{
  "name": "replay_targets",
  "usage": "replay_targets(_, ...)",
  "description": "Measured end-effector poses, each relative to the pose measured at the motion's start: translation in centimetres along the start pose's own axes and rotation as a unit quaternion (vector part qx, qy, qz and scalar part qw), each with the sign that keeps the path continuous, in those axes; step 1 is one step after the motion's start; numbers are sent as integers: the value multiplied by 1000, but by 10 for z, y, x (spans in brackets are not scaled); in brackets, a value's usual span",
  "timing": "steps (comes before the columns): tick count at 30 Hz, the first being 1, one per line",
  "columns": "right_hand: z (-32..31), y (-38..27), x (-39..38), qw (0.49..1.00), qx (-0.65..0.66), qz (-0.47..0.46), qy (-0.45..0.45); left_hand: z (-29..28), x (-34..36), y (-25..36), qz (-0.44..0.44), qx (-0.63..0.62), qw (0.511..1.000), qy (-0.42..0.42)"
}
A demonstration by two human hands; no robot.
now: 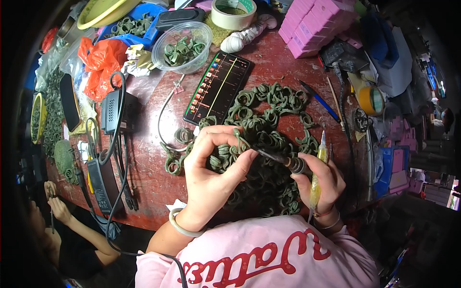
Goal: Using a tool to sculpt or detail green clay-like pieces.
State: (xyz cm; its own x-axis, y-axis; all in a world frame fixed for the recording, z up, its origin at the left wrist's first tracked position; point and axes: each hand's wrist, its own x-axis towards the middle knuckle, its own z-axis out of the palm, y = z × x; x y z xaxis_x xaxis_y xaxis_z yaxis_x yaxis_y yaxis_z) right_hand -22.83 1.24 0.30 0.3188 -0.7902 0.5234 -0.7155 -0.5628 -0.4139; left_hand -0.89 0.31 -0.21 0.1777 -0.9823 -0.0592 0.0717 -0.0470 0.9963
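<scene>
My left hand is closed in a pinch, thumb and forefinger on a small dark green ring that looks like wax. My right hand grips a dark pen-like tool with a thin tip, which points left and reaches close to the left fingertips. Tucked between the right fingers stands a second, yellow-wrapped pen-shaped tool with a pale pointed end up. Beneath both hands lies a heap of similar green rings, partly hidden by them. Whether the dark tip touches the ring I cannot tell.
On the red table, a phone with a lit screen lies beyond the heap. A clear tub holds green pieces. Left are a black control box and cables; right, a blue pen, tape roll and pink blocks. Another person sits lower left.
</scene>
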Motion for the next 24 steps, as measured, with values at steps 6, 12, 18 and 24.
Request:
replay_targets(6, -1, 0, 1, 1000, 6, -9, 12, 1, 0, 2, 1, -20, 999, -30)
replay_targets(12, 0, 0, 1, 1000, 5, -8, 8, 2, 0, 2, 8, -27, 999, -31)
replay_targets(18, 1, -1, -1, 1000, 10, 0, 3, 1, 0, 2, 11, -24, 999, -34)
replay_targets(24, 0, -1, -1, 1000, 7, 6, -1, 1, -1, 3, 5, -23, 999, -27)
